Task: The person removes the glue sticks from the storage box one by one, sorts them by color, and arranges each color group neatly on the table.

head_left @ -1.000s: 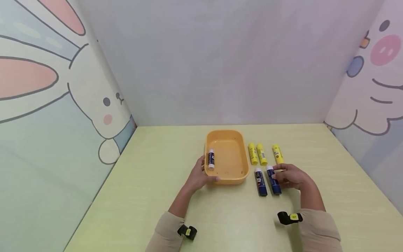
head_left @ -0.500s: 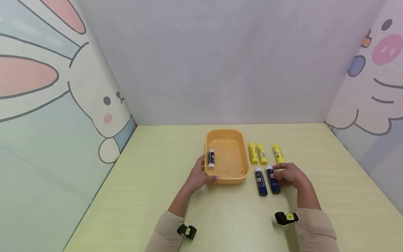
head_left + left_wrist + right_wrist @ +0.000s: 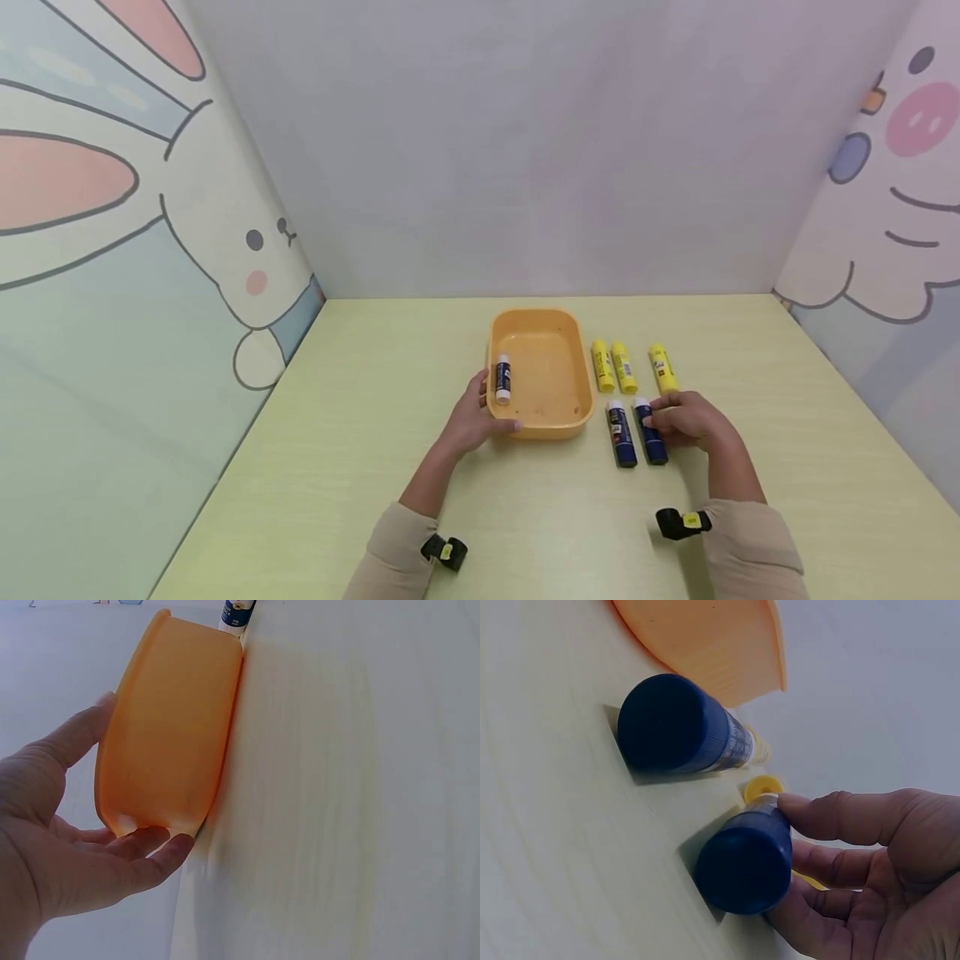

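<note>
My left hand grips the near left corner of an orange plastic tray, thumb at the near rim and fingers on the left side. Inside the tray, along its left wall, lies a blue glue stick with white ends. On the table to the right, my right hand pinches another blue glue stick between thumb and fingers. The right wrist view shows its dark blue end close over the tabletop. A similar blue glue stick lies just left of it, untouched.
Two yellow glue sticks lie side by side right of the tray. A third yellow glue stick is just beyond my right hand. Cartoon-printed walls and a plain back wall border the pale table.
My right hand and forearm have shifted slightly left, and the pinched glue stick has moved a little with them. The left hand and tray look the same.
</note>
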Motion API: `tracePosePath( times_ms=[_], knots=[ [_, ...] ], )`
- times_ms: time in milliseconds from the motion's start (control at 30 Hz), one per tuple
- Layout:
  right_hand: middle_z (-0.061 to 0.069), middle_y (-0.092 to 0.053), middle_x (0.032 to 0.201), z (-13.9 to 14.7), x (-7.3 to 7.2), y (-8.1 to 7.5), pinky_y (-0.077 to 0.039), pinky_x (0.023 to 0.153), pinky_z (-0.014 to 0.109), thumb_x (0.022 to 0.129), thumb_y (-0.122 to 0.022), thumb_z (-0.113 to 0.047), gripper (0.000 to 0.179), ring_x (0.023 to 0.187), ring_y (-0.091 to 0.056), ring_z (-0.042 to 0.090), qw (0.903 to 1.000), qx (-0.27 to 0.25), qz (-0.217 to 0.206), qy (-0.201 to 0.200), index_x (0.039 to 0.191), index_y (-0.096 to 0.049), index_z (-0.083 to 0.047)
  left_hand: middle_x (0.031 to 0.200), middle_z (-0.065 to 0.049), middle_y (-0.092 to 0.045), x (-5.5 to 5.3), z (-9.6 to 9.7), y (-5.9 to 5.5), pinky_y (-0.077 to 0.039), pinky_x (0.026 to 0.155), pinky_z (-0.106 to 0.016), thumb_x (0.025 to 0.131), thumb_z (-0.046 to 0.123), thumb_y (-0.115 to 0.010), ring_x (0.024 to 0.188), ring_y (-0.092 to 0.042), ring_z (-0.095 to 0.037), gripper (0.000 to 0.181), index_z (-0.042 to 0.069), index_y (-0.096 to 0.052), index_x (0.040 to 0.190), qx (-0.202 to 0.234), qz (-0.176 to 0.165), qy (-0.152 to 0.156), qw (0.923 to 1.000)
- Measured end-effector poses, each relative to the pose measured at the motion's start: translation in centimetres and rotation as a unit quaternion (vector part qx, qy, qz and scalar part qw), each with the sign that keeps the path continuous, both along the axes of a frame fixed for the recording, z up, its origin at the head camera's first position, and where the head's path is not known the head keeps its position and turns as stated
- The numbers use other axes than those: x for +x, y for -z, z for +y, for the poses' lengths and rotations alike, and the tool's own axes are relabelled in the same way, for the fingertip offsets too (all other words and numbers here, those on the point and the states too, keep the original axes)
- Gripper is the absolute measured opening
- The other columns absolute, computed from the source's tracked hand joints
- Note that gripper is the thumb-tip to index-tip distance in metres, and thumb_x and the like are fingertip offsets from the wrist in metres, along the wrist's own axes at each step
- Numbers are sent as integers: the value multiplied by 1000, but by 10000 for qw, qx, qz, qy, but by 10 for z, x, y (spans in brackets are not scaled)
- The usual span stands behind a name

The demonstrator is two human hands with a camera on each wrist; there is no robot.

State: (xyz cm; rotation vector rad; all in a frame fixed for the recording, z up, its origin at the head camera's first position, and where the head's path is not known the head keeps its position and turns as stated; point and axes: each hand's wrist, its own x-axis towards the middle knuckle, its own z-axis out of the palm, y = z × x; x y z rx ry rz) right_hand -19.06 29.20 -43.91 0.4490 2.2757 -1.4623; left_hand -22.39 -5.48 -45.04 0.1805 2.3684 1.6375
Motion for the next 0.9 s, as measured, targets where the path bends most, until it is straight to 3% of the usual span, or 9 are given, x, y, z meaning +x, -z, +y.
tracePosePath(
  times_ms=[633,900],
  knots=[
    [12,-58,90,4,5,-3,-52,67,36,84,-67,-9,52,72,-59,22,10000,76,55,27,126,-43,11,142,-14,-35,1,-1,-1,-31,99,-49,65,21,-86,128,-35,-33,106,13,-20,148,-60,-70,-11,10000],
    [11,-57,90,7,7,-17,-51,68,34,88,-62,-8,55,73,-57,20,9998,-15,183,-27,132,-36,12,141,-14,-36,0,-1,0,-32,99,-49,65,21,-86,127,-36,-33,106,13,-20,148,41,13,29,10000]
  ],
)
